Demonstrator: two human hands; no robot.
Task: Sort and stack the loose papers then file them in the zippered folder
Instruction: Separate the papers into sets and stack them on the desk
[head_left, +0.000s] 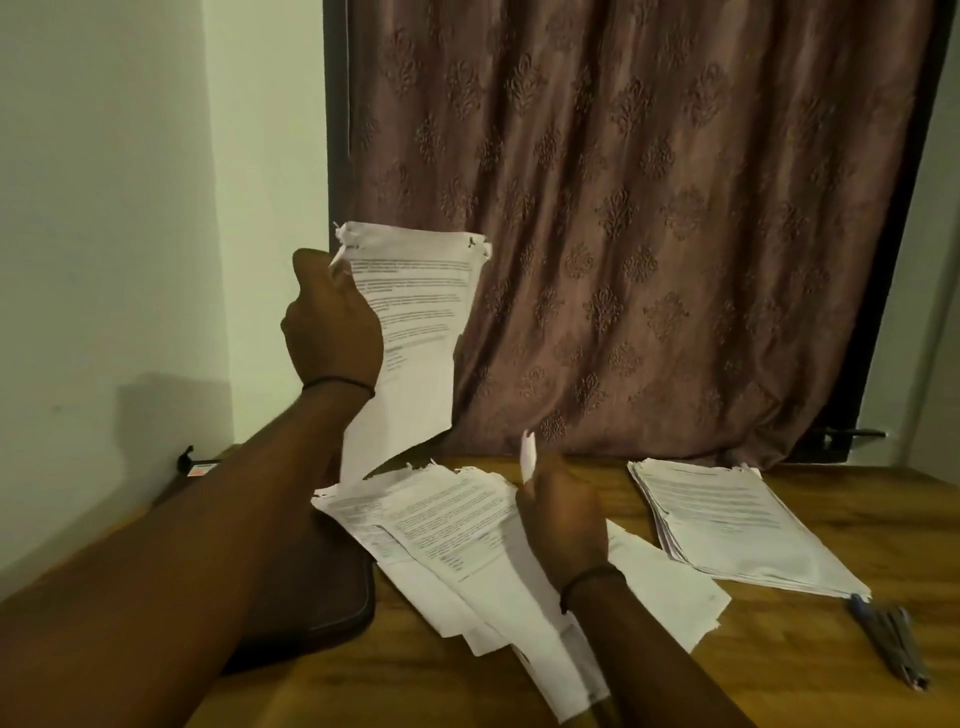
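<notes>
My left hand (332, 317) holds a printed sheet of paper (410, 338) upright above the table, fingers curled round its left edge. Below it a loose, fanned pile of papers (457, 540) lies on the wooden table (779, 665). My right hand (563, 512) rests over this pile and pinches the raised edge of a sheet (527, 457). A neater stack of papers (737, 525) sits to the right. A dark brown zippered folder (332, 587) lies flat at the left, partly under my left forearm and the pile's corner.
Pens (893, 642) lie near the table's right front edge. A patterned brown curtain (649, 218) hangs behind the table. A white wall stands at the left, with a small dark object (189, 462) by the table's back left corner.
</notes>
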